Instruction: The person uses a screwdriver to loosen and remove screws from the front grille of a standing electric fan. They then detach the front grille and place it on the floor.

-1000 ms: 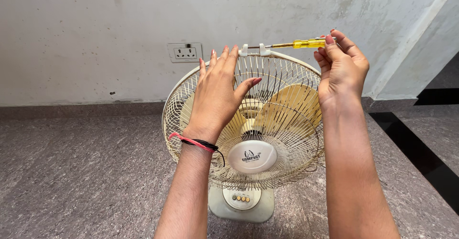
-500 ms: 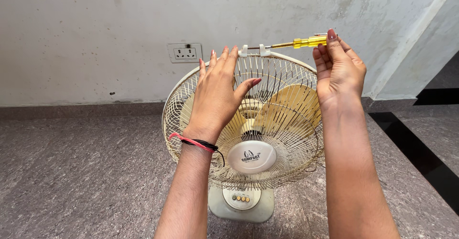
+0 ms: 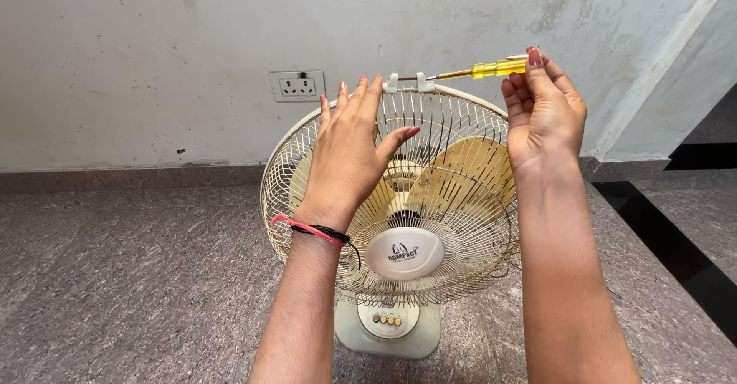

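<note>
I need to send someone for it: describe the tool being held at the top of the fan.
Find the cream table fan on the stone floor. At its grille's top clip, the right hand holds a screwdriver lying sideways. Its clear yellow handle and thin metal shaft set it apart from the pale parts around it.

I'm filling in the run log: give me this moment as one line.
left hand: flat on fan grille | right hand: holds yellow screwdriver, tip at white clip on top rim | fan upright on floor

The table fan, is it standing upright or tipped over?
Upright: the table fan stands on its base on the floor, grille facing the camera.
</note>
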